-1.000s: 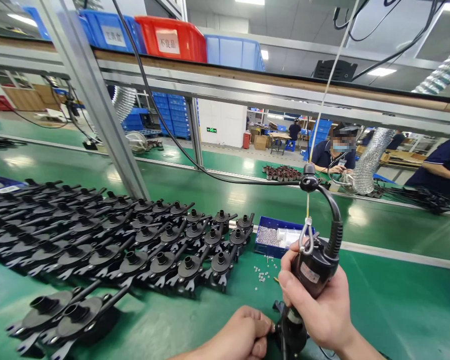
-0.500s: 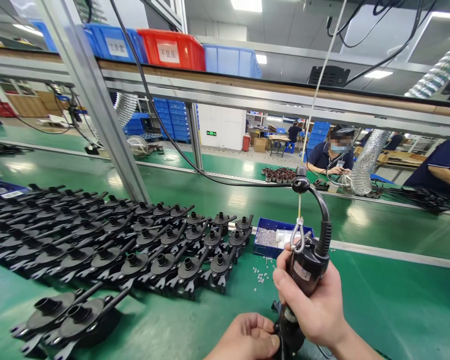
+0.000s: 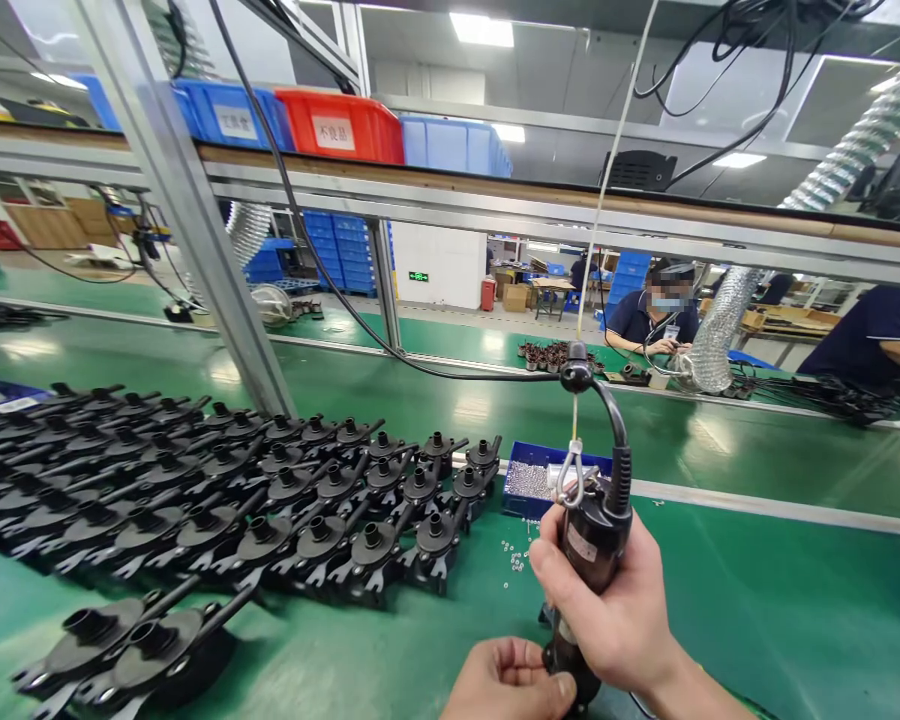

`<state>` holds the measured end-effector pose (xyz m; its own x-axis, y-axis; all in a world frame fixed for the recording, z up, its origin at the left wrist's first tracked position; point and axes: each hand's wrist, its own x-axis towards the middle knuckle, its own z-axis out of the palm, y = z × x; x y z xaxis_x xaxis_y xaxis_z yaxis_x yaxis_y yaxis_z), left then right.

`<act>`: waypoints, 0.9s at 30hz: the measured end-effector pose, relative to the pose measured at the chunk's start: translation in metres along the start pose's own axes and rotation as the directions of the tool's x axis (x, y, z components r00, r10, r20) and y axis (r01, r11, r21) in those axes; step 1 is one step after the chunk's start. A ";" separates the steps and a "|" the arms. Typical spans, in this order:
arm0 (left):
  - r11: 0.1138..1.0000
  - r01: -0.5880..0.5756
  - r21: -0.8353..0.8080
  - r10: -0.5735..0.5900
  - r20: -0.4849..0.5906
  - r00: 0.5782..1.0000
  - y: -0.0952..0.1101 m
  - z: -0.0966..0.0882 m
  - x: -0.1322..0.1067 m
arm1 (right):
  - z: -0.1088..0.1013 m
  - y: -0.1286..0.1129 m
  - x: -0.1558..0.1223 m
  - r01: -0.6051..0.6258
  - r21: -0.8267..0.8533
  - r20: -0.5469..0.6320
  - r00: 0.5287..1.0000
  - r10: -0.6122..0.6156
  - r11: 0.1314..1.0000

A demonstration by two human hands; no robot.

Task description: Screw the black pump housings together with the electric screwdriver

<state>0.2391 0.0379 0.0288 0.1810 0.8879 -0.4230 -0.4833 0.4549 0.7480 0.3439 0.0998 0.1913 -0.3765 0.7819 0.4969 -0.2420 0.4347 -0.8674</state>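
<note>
Right hand (image 3: 615,620) grips driver (image 3: 589,545), left hand (image 3: 514,685) pinches its tip — slip risk: bit nicks fingers, screw drops.

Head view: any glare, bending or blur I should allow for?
Head view: ceiling lights glare off the green table; the wide lens bows the shelf rail; the right hand on the screwdriver is sharp; the left hand is cut by the frame edge.
</note>
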 end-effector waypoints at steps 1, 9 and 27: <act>1.000 -0.004 0.015 0.004 0.003 1.000 0.004 0.002 0.002 | 0.000 0.000 -0.001 0.001 0.001 -0.006 1.000 -0.001 1.000; 0.947 0.145 0.288 -0.153 0.006 0.988 0.069 0.007 -0.010 | -0.002 0.005 -0.002 0.098 0.081 -0.084 0.992 -0.091 0.992; 0.905 0.090 0.416 -0.161 0.139 0.977 0.071 -0.004 0.005 | -0.003 0.005 0.004 0.076 0.133 0.105 0.990 -0.091 0.988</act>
<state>0.2023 0.0747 0.0777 0.3732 0.8041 -0.4628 -0.0650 0.5203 0.8515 0.3440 0.1069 0.1888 -0.4447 0.6881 0.5734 -0.3864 0.4301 -0.8159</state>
